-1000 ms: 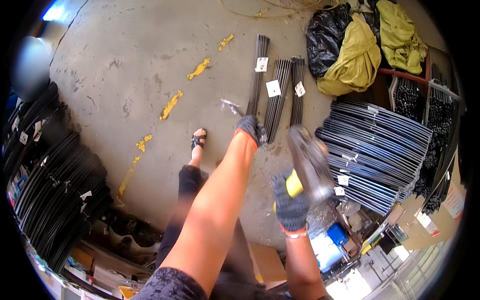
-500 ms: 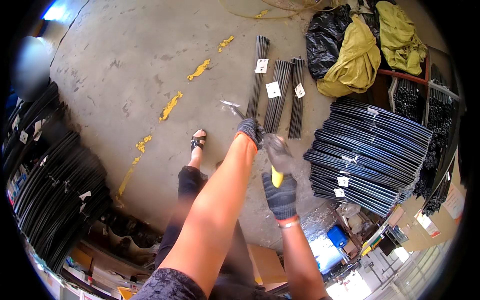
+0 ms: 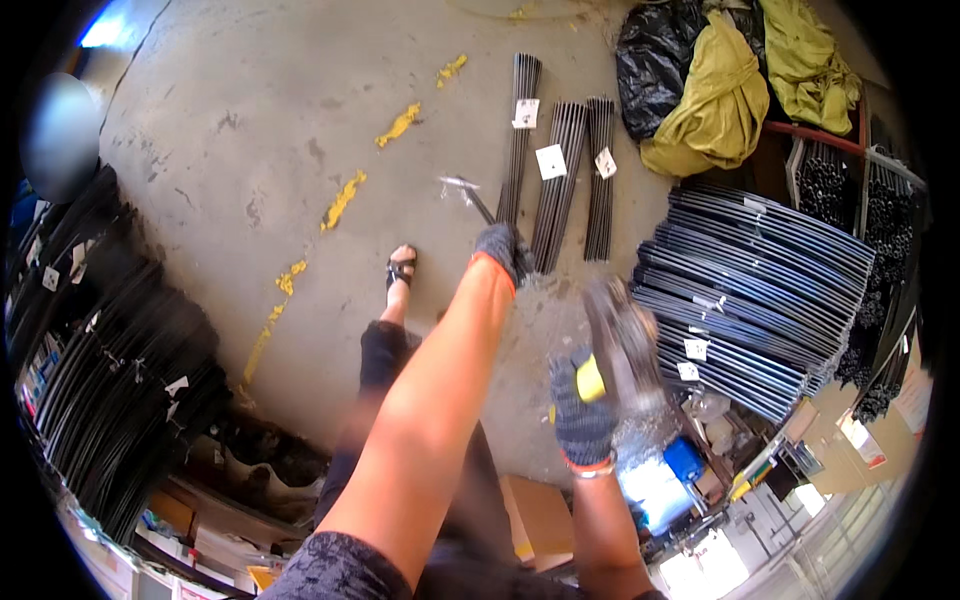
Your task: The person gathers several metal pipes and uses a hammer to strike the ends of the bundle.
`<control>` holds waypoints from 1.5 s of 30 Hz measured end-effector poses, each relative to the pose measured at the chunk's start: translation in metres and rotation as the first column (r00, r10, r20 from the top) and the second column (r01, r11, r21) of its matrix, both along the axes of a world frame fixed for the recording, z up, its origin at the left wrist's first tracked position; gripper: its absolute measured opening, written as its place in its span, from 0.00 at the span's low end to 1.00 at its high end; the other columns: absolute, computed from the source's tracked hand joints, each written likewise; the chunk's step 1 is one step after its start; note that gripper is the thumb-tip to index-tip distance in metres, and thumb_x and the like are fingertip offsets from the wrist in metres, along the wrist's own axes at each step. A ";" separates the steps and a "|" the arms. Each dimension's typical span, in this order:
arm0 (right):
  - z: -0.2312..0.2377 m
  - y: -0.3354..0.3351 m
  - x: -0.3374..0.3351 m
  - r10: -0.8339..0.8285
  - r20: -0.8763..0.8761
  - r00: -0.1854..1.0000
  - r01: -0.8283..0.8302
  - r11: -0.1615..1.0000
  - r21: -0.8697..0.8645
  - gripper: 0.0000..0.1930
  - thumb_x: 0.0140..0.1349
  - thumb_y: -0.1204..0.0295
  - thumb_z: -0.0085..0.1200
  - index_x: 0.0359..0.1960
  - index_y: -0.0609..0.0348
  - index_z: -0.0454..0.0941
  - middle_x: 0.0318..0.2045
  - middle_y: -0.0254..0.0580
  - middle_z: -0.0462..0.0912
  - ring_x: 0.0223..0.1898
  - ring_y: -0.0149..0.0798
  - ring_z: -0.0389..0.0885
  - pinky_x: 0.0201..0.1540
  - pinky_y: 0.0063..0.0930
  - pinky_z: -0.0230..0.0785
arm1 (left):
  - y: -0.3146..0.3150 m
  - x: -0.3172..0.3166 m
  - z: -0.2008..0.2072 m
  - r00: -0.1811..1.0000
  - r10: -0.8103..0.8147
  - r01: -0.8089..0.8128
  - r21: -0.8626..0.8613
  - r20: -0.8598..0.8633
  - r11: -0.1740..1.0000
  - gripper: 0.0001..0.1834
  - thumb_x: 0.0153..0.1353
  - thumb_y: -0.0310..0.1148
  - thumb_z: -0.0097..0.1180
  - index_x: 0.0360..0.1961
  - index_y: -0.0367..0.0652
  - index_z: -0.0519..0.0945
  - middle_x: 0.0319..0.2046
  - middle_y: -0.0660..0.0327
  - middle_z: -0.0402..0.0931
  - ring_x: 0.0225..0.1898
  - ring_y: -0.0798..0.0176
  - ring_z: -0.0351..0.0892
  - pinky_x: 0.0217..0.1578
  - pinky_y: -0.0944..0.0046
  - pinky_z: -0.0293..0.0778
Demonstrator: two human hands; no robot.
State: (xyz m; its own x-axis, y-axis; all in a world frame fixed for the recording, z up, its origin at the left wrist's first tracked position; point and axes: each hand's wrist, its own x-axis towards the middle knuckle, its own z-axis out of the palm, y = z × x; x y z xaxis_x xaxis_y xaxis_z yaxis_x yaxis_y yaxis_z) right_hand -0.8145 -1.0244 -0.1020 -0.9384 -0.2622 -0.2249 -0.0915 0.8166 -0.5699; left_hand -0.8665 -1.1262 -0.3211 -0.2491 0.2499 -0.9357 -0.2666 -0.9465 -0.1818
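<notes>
My left hand [image 3: 505, 252], in a dark grey knit glove with an orange cuff, is closed around a thin dark rod [image 3: 481, 208]. A whitish strip [image 3: 459, 183] crosses the rod's far end. My right hand [image 3: 584, 415], gloved alike, grips the yellow handle [image 3: 590, 380] of a tool with a broad greyish-brown body [image 3: 625, 345]. Motion smears that body, so its kind is unclear. It is apart from my left hand. Beyond my hands, three bundles of dark rods [image 3: 560, 180] lie on the floor, each with a white tag.
A large stack of dark rods [image 3: 755, 295] stands at the right, below yellow and black sacks [image 3: 715, 100]. More dark rods [image 3: 130, 390] fill the left side. A cardboard box [image 3: 537, 520] is near my legs. Worn yellow marks [image 3: 345, 200] cross the concrete floor.
My right hand has moved right and slightly nearer, carrying the yellow-handled tool away from my left hand. My left hand keeps the rod and has shifted slightly farther away.
</notes>
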 end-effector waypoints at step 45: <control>-0.323 0.238 0.032 -0.400 0.916 0.017 0.980 0.188 0.064 0.10 0.53 0.76 0.63 0.30 0.56 0.71 0.18 0.30 0.74 0.15 0.25 0.70 0.19 0.18 0.62 | 0.078 -0.020 -0.412 0.720 -0.649 0.542 -0.783 0.245 0.305 0.05 0.54 0.27 0.57 0.33 0.40 0.77 0.23 0.60 0.74 0.23 0.62 0.76 0.22 0.62 0.73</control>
State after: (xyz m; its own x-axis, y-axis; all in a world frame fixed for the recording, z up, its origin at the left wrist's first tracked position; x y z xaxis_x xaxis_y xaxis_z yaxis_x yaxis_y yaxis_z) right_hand -0.7821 -0.7862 -0.4248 -0.2286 0.1244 -0.9656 0.9116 -0.3207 -0.2571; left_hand -0.8870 -1.0478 -0.7327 -0.4499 -0.4138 -0.7915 -0.7837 -0.2421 0.5720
